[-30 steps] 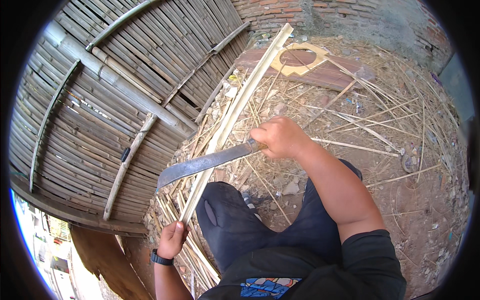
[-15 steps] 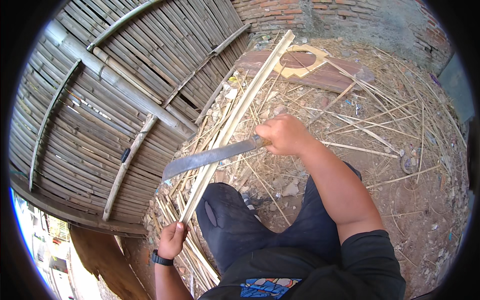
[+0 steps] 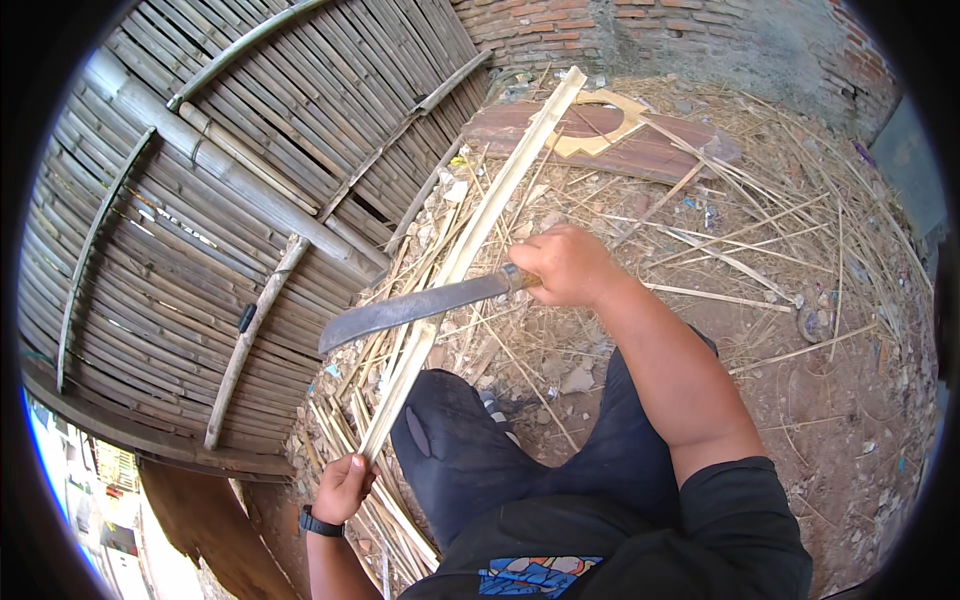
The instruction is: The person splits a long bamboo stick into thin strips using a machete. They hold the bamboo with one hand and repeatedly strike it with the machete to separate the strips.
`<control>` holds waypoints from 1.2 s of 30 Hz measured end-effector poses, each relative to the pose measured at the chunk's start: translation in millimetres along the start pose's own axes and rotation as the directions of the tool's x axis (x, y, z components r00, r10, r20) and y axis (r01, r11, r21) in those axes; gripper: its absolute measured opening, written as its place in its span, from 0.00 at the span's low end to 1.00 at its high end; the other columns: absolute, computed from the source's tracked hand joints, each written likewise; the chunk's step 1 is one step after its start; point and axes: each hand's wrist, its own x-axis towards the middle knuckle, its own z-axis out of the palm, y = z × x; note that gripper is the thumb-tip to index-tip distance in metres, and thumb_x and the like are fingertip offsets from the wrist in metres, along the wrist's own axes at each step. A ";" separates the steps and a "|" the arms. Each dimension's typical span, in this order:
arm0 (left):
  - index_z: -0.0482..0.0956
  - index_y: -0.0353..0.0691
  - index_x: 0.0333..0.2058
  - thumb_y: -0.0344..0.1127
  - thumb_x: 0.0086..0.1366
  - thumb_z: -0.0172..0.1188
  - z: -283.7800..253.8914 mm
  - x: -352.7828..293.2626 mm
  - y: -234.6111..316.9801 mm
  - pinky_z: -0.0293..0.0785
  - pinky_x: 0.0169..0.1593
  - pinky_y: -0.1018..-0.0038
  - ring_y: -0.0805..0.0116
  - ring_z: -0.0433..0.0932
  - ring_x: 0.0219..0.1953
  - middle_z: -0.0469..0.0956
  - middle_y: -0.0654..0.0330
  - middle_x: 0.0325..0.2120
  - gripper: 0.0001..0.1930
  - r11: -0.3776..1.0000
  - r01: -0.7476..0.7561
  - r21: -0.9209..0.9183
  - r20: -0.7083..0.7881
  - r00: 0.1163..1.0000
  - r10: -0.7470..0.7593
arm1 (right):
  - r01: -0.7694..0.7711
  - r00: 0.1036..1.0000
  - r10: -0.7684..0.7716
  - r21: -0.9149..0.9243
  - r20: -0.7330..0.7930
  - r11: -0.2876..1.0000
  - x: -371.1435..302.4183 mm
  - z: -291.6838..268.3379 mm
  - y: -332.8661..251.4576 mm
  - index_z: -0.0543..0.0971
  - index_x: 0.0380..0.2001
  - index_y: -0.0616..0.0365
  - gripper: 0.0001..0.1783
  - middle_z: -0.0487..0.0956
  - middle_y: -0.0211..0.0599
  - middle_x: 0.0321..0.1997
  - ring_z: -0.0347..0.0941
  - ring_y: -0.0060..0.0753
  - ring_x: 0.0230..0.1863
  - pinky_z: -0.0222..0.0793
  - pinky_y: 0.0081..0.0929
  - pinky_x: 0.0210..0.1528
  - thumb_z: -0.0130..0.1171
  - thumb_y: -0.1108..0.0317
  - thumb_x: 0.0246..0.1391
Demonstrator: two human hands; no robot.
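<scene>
My left hand (image 3: 343, 487) is closed round the near end of a long split bamboo strip (image 3: 497, 199), pale and hollowed on its inner face. The strip slants up and away to the right, toward the brick wall. My right hand (image 3: 567, 264) grips the short handle of a machete (image 3: 415, 308). Its broad, dark blade points left and lies across the strip about midway along the near half. Whether the edge bites into the bamboo, I cannot tell. Below the left hand, several thin bamboo strips (image 3: 408, 520) lie beside my left leg.
A bamboo-slat wall (image 3: 190, 270) rises along the left. Far ahead, a dark wooden board (image 3: 665, 160) carries a yellowish cut-out panel (image 3: 570, 143), with a brick wall (image 3: 690, 40) behind. Loose bamboo strips (image 3: 740, 262) and rubble litter the ground to the right.
The bamboo strip and left hand have dropped slightly toward me. The machete has shifted a little left, its blade slightly lower relative to the strip.
</scene>
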 end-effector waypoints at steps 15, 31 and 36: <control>0.79 0.33 0.33 0.55 0.77 0.46 -6.1 -5.3 -13.4 0.57 0.24 0.80 0.82 0.62 0.19 0.67 0.71 0.16 0.28 0.991 -0.074 0.109 -0.124 0.988 0.088 | -0.095 0.995 0.094 0.021 0.040 0.995 -1.7 -4.5 9.0 0.74 0.31 0.51 0.12 0.80 0.37 0.26 0.81 0.46 0.32 0.76 0.45 0.34 0.67 0.63 0.46; 0.79 0.33 0.36 0.42 0.73 0.49 -46.8 -42.0 -49.1 0.72 0.33 0.55 0.42 0.77 0.28 0.77 0.46 0.26 0.17 0.585 -0.087 0.806 -0.358 0.716 0.600 | -0.487 0.863 0.481 -0.001 -0.155 0.873 -21.4 -31.8 50.2 0.79 0.43 0.55 0.19 0.81 0.52 0.33 0.79 0.57 0.39 0.74 0.50 0.41 0.66 0.62 0.47; 0.79 0.34 0.36 0.42 0.73 0.49 -56.2 -52.1 -53.3 0.72 0.32 0.54 0.41 0.77 0.28 0.77 0.46 0.26 0.16 0.528 -0.033 0.848 -0.353 0.709 0.611 | -0.498 0.867 0.497 -0.006 -0.038 0.867 -16.7 -33.6 44.6 0.78 0.40 0.55 0.17 0.81 0.51 0.32 0.79 0.57 0.38 0.74 0.49 0.41 0.67 0.62 0.46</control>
